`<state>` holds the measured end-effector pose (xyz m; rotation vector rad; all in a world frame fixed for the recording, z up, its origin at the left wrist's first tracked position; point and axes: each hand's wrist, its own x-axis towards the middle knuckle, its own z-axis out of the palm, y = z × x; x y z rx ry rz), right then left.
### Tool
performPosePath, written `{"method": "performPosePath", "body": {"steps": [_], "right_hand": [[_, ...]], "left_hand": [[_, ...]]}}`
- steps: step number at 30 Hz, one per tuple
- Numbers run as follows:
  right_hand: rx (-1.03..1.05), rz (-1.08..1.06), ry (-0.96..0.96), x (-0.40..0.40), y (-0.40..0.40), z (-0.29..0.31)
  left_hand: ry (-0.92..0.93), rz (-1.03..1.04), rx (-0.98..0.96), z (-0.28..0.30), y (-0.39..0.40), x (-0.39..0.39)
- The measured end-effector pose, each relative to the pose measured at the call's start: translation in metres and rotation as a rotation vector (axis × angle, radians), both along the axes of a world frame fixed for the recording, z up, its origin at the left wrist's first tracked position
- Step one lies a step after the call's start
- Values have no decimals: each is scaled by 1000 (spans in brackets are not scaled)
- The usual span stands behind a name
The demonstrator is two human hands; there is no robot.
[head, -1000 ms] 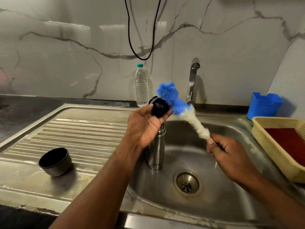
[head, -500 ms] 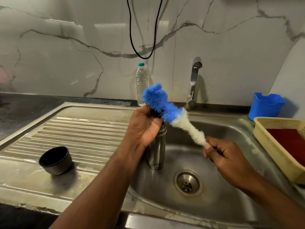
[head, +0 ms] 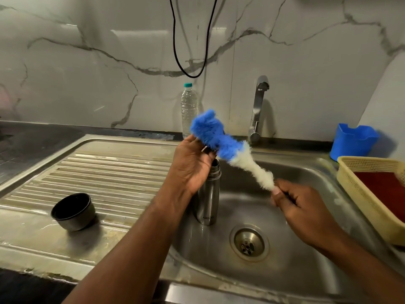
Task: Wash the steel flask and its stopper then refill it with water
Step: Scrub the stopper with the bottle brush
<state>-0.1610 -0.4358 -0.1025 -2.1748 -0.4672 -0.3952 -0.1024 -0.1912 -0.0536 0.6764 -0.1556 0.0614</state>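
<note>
We see the left hand (head: 192, 165) cupped round the stopper (head: 208, 151) — nearly hidden behind the brush (head: 221, 142); the right hand (head: 295, 205) pinches the brush's handle end. The steel flask (head: 208, 200) stands upright, uncapped, in the sink (head: 306, 270) — its cap (head: 73, 210) on the drainboard (head: 109, 172).

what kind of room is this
Most likely a home kitchen, at the washing-up spot. A steel sink with a ribbed drainboard sits under a tap, backed by a marble-look wall, and a bottle brush is in use.
</note>
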Motion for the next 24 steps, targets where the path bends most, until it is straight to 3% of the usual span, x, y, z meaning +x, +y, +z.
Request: {"method": "performPosePath", "body": {"steps": [5, 11, 14, 18, 24], "right_hand": [[50, -35, 13, -1, -1, 1], [-34, 4, 5, -3, 6, -3], [21, -37, -10, -5, 4, 1], [-108, -39, -45, -8, 10, 1], [-75, -54, -30, -8, 9, 3]], "left_hand": [[30, -6, -71, -2, -4, 1], [98, 24, -69, 0, -8, -1], [63, 19, -89, 0, -6, 2], [58, 8, -130, -3, -3, 3], [72, 10, -159, 1, -5, 6]]}}
